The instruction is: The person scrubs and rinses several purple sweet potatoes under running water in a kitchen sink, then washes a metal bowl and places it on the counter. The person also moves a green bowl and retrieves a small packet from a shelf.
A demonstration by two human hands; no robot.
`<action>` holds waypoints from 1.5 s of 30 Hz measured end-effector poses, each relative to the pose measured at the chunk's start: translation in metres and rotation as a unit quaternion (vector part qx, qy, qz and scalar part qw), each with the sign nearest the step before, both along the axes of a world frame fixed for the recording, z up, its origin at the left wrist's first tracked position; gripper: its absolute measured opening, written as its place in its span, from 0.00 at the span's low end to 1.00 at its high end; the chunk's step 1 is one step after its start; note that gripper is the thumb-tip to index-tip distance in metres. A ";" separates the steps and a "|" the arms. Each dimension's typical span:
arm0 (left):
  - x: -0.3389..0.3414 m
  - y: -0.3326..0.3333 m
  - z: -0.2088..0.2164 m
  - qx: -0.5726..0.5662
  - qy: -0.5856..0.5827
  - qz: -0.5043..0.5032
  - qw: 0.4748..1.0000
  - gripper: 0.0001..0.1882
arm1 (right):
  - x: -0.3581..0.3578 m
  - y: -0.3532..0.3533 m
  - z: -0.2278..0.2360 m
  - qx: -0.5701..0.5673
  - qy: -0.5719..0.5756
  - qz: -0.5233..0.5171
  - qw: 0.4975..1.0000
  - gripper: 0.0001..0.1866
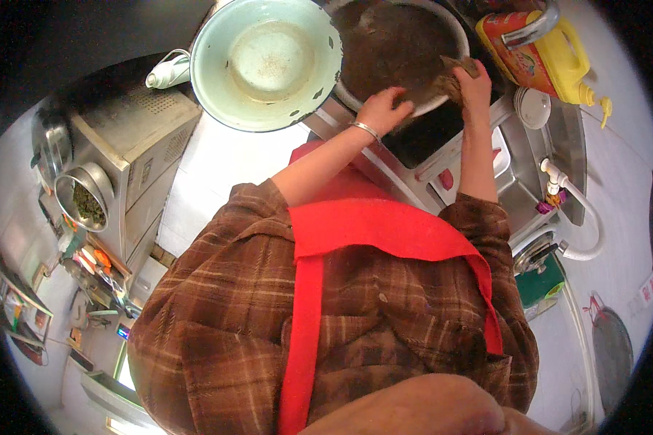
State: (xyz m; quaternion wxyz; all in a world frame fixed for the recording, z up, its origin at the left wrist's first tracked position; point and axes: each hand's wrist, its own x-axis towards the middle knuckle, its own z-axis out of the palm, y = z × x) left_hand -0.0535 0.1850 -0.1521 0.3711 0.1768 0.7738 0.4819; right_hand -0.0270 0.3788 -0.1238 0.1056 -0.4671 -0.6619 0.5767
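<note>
Fingers of left hand (382, 110) curled on dark pan (395, 51) rim; right hand (471, 78) fingers pinching scrub pad (453, 78); enamel basin (265, 61) empty.

A pale tiled floor (218, 156) shows below the counter. A steel sink (559, 152) with a white tap (555, 174) sits at right, a grey metal cabinet (134, 156) at left beside cluttered shelves (22, 304), all in bright daylight
</note>
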 end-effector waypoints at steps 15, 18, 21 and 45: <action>-0.017 0.015 0.024 0.044 0.140 0.044 0.988 0.11 | -0.049 -0.036 0.043 0.165 -0.014 0.174 0.971 0.18; -0.025 0.014 0.040 0.079 0.019 0.074 0.994 0.10 | -0.052 -0.039 0.059 0.182 -0.004 0.221 0.958 0.20; -0.026 0.011 0.056 0.162 -0.077 0.153 0.972 0.11 | -0.054 -0.047 0.088 0.194 -0.011 0.276 0.941 0.21; 0.001 -0.003 0.111 0.221 -0.122 0.076 0.965 0.13 | 0.016 -0.068 0.170 0.194 0.117 0.172 0.959 0.16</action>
